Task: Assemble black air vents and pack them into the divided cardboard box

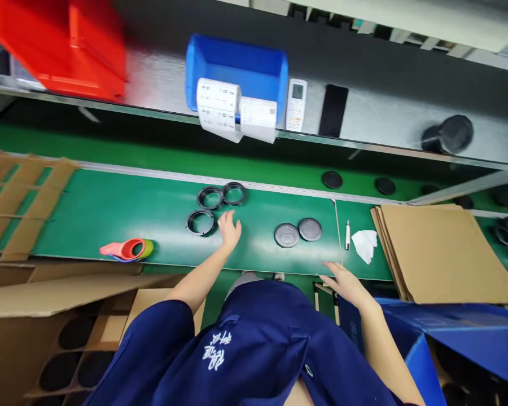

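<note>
Rings (223,195) sit just beyond/left of the open left hand (230,231), open right hand (344,279) hanging by the worktop's (93,208) front edge tbh

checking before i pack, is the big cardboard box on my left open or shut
Open: the cardboard box has a flap spread out, and dark round parts show in its compartments.

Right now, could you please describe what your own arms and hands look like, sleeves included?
The left hand and right hand wear no gloves, and neither wrist shows a watch. The dark blue cloth top has white characters on its front; its left sleeve ends near the elbow.
</note>
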`<action>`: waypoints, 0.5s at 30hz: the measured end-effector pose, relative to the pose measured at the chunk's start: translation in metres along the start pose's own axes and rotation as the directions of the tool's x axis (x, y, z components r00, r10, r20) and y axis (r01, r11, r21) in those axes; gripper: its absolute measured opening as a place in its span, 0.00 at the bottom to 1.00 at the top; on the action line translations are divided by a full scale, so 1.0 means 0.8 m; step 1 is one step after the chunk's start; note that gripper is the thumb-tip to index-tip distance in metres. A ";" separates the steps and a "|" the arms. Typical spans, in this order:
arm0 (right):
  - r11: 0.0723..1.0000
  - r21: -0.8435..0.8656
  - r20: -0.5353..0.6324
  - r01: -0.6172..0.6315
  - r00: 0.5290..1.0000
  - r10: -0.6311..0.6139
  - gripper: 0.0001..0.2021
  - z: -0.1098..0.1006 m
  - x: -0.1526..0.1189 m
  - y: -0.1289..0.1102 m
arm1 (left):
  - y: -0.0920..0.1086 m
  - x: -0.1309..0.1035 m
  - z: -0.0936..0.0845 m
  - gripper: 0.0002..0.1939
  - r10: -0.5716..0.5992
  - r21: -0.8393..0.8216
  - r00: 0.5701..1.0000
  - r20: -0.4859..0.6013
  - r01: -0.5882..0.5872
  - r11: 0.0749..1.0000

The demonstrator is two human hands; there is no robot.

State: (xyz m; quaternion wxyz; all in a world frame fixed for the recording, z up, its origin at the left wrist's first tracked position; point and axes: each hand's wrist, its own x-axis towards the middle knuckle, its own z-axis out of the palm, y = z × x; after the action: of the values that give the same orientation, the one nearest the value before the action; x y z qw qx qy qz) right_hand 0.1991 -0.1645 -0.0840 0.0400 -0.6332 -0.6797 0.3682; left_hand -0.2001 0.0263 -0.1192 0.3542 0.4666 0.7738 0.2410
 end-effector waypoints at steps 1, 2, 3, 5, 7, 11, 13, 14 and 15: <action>0.999 0.046 0.035 0.017 0.999 -0.019 0.23 -0.001 0.022 -0.001 | 0.008 0.020 -0.009 0.31 0.040 0.092 0.995 -0.093 -0.031 0.995; 0.994 0.109 0.054 0.032 0.998 -0.038 0.23 -0.005 0.047 -0.004 | 0.012 0.038 -0.020 0.32 0.063 0.196 0.984 -0.167 -0.029 0.980; 0.979 0.202 0.066 0.036 0.997 -0.050 0.22 -0.010 0.076 -0.008 | 0.014 0.053 -0.032 0.32 0.065 0.295 0.974 -0.219 0.002 0.956; 0.866 0.496 0.076 -0.054 0.997 0.019 0.18 -0.025 0.142 -0.015 | 0.011 0.076 -0.051 0.33 -0.003 0.416 0.974 -0.227 0.100 0.904; 0.596 0.770 0.110 -0.227 0.968 0.226 0.12 -0.044 0.214 -0.011 | 0.005 0.088 -0.056 0.34 -0.059 0.497 0.984 -0.169 0.137 0.857; 0.298 0.916 0.075 -0.270 0.842 0.534 0.04 -0.086 0.344 0.034 | 0.008 0.091 -0.039 0.35 -0.006 0.611 0.997 -0.076 0.051 0.790; 0.225 0.945 0.052 -0.240 0.785 0.617 0.07 -0.104 0.395 0.062 | 0.015 0.088 -0.030 0.34 0.002 0.643 0.999 -0.047 0.029 0.765; 0.199 0.954 0.048 -0.225 0.769 0.638 0.10 -0.112 0.418 0.076 | 0.018 0.087 -0.026 0.33 0.006 0.658 0.999 -0.042 0.023 0.753; 0.184 0.961 0.042 -0.208 0.764 0.644 0.12 -0.121 0.438 0.089 | 0.020 0.086 -0.024 0.32 0.015 0.671 0.999 -0.036 0.013 0.742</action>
State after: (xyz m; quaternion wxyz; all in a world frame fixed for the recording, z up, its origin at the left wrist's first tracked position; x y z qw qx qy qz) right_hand 0.2402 0.1856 -0.1974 0.4161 -0.7134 -0.1077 0.5535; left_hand -0.2278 0.0942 -0.1182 0.1474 0.5583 0.8153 -0.0438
